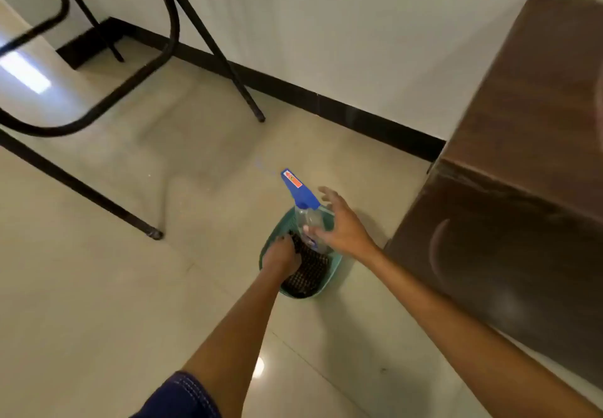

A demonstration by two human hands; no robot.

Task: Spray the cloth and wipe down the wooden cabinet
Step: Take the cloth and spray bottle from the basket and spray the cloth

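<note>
A teal plastic basket (272, 236) sits on the tiled floor beside the dark brown wooden cabinet (522, 173) at the right. Inside it lies a dark checked cloth (311, 270), and a clear spray bottle with a blue trigger head (301, 191) stands at the basket's far end. My left hand (280, 254) reaches down into the basket, its fingers closed on the near edge of the cloth. My right hand (342, 228) is at the bottle's right side; the thumb touches the clear body while the fingers are spread apart behind it.
Black metal furniture legs (208, 42) stand on the floor at the back left, and a long one (81, 186) slants to the floor left of the basket. A black skirting board (326, 104) runs along the white wall. The cabinet's corner is close to my right forearm.
</note>
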